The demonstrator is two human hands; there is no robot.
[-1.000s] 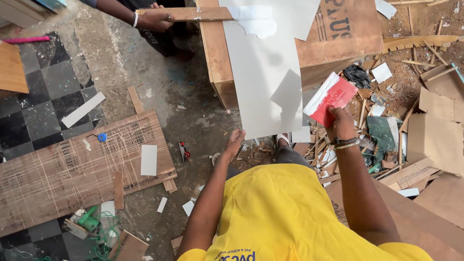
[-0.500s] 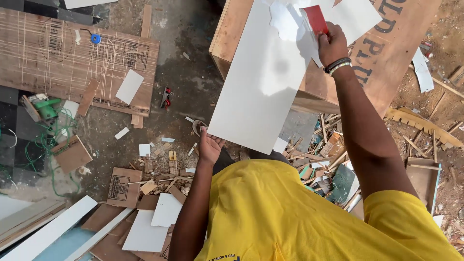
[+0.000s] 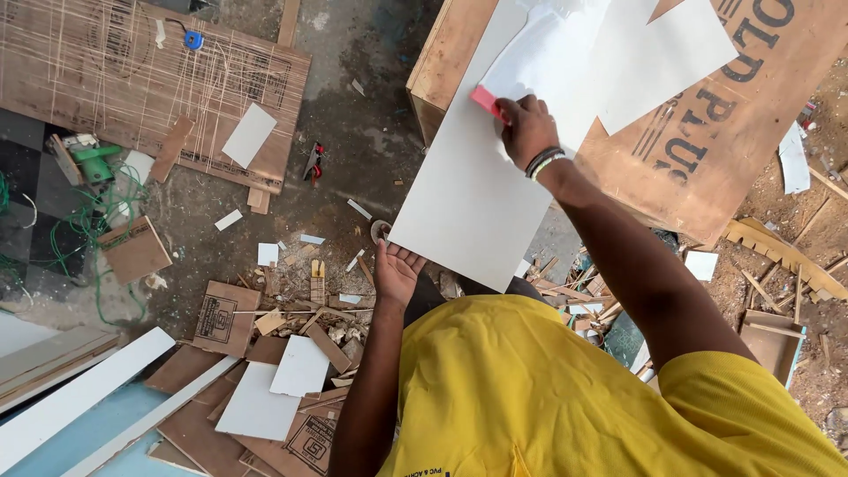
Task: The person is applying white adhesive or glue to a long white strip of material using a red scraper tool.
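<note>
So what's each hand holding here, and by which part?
The right hand grips a small red block by its near end, pressed on the white sheet. The left hand, palm open, steadies that sheet at its lower corner.

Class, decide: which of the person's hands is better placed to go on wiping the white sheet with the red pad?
Right. The right hand grips the red pad on the white sheet; the left hand props its lower edge.

White sheet (image 3: 473, 203), red scraper (image 3: 487, 100) — brown plywood board (image 3: 707, 159) (black print), yellow shirt (image 3: 548, 397).
</note>
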